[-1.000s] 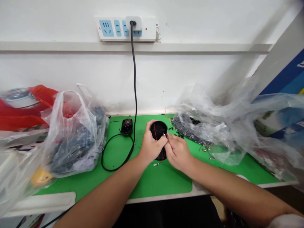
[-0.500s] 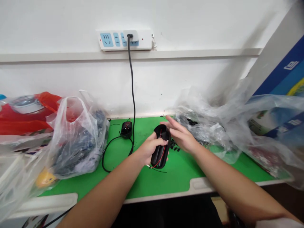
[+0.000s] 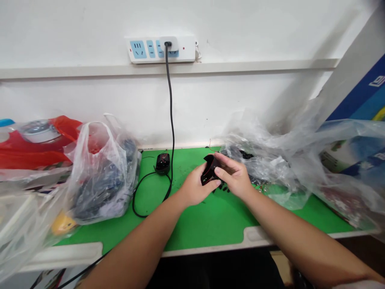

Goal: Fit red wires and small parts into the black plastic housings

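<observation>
A black plastic housing (image 3: 211, 165), hollow on one side with a red wire inside, is held tilted above the green mat. My left hand (image 3: 195, 186) is closed around its left and lower side, thumb across the front. My right hand (image 3: 236, 176) grips its right side, with the thumb on the near edge and the fingers behind. Part of the housing is hidden by my fingers. Several small black pieces (image 3: 224, 187) lie on the mat just below the hands.
A small black device (image 3: 163, 163) sits left of the hands beside a black cable (image 3: 171, 120) running up to a white power strip (image 3: 162, 49). A stuffed plastic bag (image 3: 100, 180) stands at left. Clear plastic bags (image 3: 270, 164) spread at right on the green mat (image 3: 207, 228).
My right hand has closed onto the housing's right side; before, it was open beside it. The housing has been turned and tilted, and the wires that hung below it no longer show.
</observation>
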Tool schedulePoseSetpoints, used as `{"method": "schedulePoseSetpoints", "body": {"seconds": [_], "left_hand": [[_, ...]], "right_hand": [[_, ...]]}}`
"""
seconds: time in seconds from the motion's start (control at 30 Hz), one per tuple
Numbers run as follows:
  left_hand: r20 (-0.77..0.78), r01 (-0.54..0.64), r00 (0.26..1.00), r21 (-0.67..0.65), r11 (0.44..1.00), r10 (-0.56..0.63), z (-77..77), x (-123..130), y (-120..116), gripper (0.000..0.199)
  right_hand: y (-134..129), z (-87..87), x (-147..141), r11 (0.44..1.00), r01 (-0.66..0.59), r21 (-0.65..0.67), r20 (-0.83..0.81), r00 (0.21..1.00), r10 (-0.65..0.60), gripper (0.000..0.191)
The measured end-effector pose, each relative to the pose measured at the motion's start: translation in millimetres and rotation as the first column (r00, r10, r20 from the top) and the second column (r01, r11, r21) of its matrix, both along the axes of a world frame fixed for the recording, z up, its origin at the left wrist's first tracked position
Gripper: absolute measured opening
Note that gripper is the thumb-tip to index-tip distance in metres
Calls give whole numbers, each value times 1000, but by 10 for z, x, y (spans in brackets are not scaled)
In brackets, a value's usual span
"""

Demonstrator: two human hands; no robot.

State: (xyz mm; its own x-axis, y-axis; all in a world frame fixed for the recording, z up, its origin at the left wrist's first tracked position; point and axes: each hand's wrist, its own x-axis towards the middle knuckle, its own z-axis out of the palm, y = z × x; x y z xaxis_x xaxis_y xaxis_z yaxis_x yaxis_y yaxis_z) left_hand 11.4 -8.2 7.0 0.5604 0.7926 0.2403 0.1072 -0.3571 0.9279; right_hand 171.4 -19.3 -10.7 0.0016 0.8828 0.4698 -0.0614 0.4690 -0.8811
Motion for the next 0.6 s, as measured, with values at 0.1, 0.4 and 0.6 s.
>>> {"method": "schedulePoseSetpoints", "body": {"seconds": [0.1,0.4,0.6], "left_hand": [[-28,-37,999,110,993,40,-21,15,-16,49],[-90,-157,980,212,965,179,-78,44,-74,46],[-280,-158,921,370,915,272,38,4,-187,51]], "right_hand": [[-3,-25,-4,998,17,58,42,999,-19,42],[10,-28,16,999,-30,42,59,998,27,35],[111,-49,7,993,-80,-88,-267,962,54,29]]}}
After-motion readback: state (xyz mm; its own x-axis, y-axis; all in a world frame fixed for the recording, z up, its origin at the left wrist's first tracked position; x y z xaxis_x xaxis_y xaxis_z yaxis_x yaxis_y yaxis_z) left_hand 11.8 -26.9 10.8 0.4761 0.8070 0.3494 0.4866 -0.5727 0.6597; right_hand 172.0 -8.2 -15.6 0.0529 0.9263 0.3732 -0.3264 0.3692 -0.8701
